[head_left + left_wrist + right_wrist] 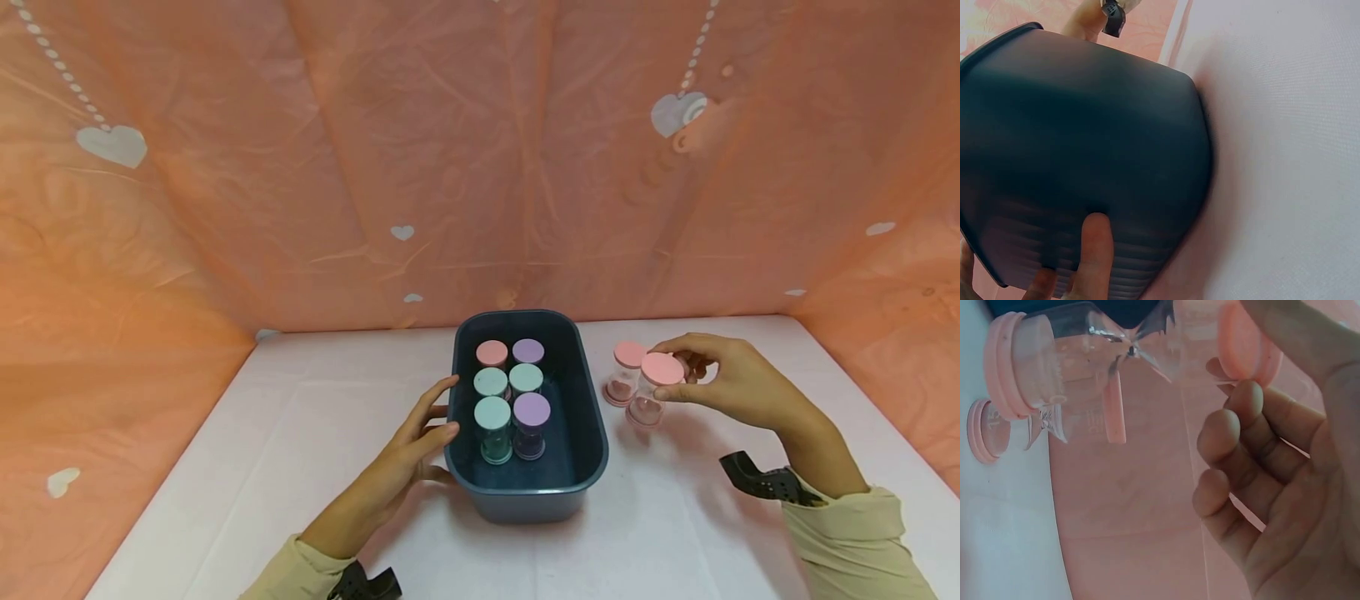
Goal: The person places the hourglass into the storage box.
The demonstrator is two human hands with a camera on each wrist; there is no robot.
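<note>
My right hand pinches a pink-capped sand timer by its upper cap, to the right of the bin. Whether its base touches the table I cannot tell. In the right wrist view, its clear hourglass body shows, with the lower fingers loosely bent beside the cap. Just behind it stands another pink-capped sand timer. My left hand rests against the left side of a dark blue bin. Its fingers touch the outer wall in the left wrist view, and its fingertips reach the rim.
Inside the bin, several sand timers stand upright in two columns: one pink-capped timer, mint-capped timers and purple-capped timers. A white cloth covers the table. Orange sheeting with hearts hangs around the back and sides.
</note>
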